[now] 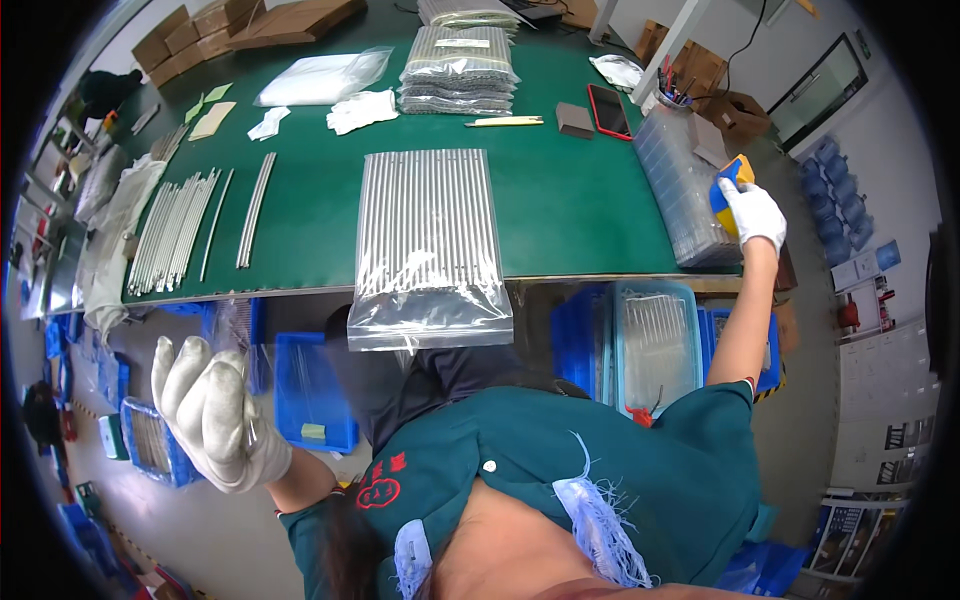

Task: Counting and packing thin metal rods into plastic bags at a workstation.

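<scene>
My right hand (757,215), in a white glove, grips a rounded blue-and-yellow object (722,200) above the clear plastic boxes (672,180) at the table's right end; its exact kind I cannot make out. My left hand (215,415), gloved too, is raised in front of the table's near edge at the left, fingers loosely bent and apart, holding nothing visible. Between the hands lies a clear plastic bag (430,320) with a flat row of thin grey metal rods (425,210) inside. Its lower end hangs over the near edge.
Loose rods (172,235) lie on the green table (570,220) at left. Behind the bag are stacked bagged rods (458,75), spare gloves (362,111), a yellow cutter knife (503,121), a small grey block (575,120) and a phone (609,110). Blue bins (310,430) stand below.
</scene>
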The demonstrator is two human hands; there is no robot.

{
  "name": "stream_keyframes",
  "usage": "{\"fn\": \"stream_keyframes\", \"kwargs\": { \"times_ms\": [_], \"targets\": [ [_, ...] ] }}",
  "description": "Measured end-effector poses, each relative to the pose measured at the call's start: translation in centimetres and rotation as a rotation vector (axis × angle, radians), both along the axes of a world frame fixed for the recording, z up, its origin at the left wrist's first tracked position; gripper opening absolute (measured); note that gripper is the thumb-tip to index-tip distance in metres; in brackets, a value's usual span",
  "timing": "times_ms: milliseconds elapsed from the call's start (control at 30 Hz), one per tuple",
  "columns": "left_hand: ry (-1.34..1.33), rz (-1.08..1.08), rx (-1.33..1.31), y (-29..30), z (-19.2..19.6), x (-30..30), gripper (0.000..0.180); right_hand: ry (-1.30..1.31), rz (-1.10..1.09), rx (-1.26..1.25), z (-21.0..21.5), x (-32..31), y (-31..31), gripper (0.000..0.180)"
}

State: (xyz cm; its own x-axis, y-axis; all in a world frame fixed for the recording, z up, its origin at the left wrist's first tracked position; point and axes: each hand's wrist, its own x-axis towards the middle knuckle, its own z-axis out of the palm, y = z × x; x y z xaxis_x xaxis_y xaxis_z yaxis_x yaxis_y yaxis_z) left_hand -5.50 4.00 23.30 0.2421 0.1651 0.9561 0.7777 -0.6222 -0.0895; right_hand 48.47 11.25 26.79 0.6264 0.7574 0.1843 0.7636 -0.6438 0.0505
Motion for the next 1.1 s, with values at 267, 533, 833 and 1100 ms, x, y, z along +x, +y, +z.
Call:
{"fn": "stream_keyframes", "kwargs": {
  "times_ms": [267,533,833,1100],
  "targets": [
    [0.027,-0.044,-0.192,1.4,1.4,3.4,0.037,0.940,1.143,0.537,-0.7,-14.4,-2.6,0.061],
    [0.101,-0.123,-0.290,0.8,2.8,5.2,0.035,1.661,1.598,-0.018,-3.0,-29.9,-0.6,0.097],
    [-0.911,-0.366,-0.434,2.1,-0.5,4.5,0.106,2.194,1.220,-0.344,-2.1,-32.2,-1.9,0.023],
    [-0.624,-0.382,-0.822,1.2,-0.8,3.9,0.021,1.812,1.306,-0.242,-3.2,-32.9,-1.6,0.025]
  ]
}}
